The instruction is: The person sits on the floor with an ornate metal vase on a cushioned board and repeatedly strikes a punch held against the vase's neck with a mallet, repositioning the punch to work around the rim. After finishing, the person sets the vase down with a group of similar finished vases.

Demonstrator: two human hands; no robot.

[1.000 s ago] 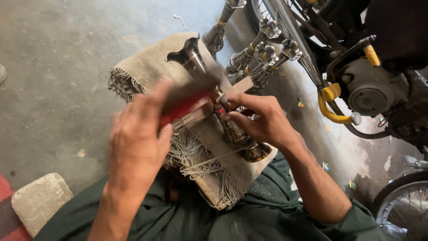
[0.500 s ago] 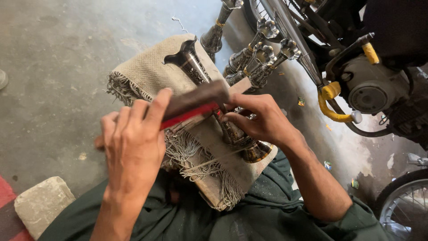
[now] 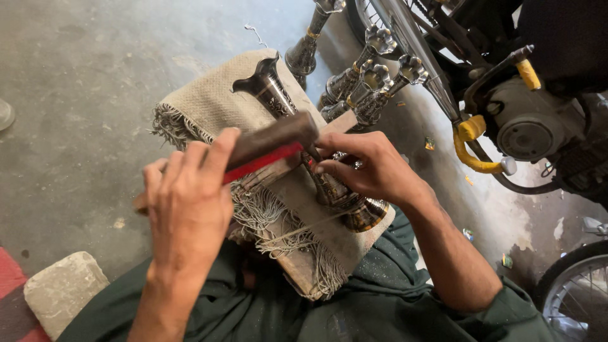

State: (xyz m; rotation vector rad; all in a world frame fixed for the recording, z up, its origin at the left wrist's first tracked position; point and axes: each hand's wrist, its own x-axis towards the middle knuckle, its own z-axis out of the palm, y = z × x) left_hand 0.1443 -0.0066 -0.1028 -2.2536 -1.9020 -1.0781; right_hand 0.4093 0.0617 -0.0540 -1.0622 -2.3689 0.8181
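Brass, dark and engraved, makes up the tall trumpet-mouthed vase (image 3: pixel 297 120) lying on its side across a frayed beige woven cloth (image 3: pixel 209 101) draped over the person's lap. Its long axis runs diagonally: the flared mouth points up and left, away from the person, while the round foot sits down and right, near the green sleeve. It looks stiff, fairly heavy and smooth enough to roll, so the narrow waist seems the safest place to steady it. The right hand (image 3: pixel 373 168) is closed around that middle part, fingertips pinching a small tool I cannot make out. The left hand (image 3: pixel 190 202) is clamped on a dark wooden hammer with a red stripe (image 3: pixel 269 145), its head just above the vase. More brass vases (image 3: pixel 354 82) stand beside a motorcycle (image 3: pixel 532 95).
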